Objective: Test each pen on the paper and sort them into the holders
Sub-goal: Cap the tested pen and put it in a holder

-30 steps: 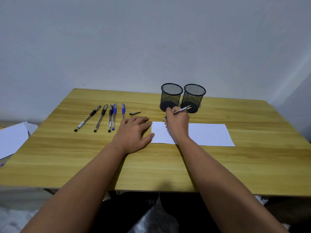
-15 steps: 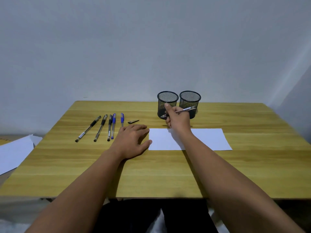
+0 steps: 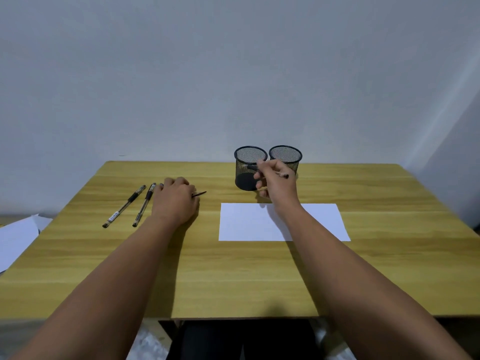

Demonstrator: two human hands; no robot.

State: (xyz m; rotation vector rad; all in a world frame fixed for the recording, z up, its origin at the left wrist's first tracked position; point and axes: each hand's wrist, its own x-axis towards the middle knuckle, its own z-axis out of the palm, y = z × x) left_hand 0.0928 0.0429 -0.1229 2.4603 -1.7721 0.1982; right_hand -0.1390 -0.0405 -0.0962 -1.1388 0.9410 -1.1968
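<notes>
My right hand (image 3: 276, 184) grips a pen (image 3: 251, 167) crosswise in front of two black mesh holders, the left holder (image 3: 248, 162) and the right holder (image 3: 285, 155), which stand side by side at the back of the table. A white sheet of paper (image 3: 254, 222) lies flat below them. My left hand (image 3: 176, 201) rests over the row of pens on the left and hides some of them. Two black pens (image 3: 124, 206) (image 3: 144, 205) lie uncovered to its left. A small black pen cap (image 3: 200, 194) pokes out by its fingers.
The wooden table (image 3: 233, 268) reaches back to a plain wall. White papers (image 3: 15, 237) lie off the table's left edge.
My left hand has slid left from beside the paper onto the row of pens. My right hand has lifted the pen off the paper to the front of the holders.
</notes>
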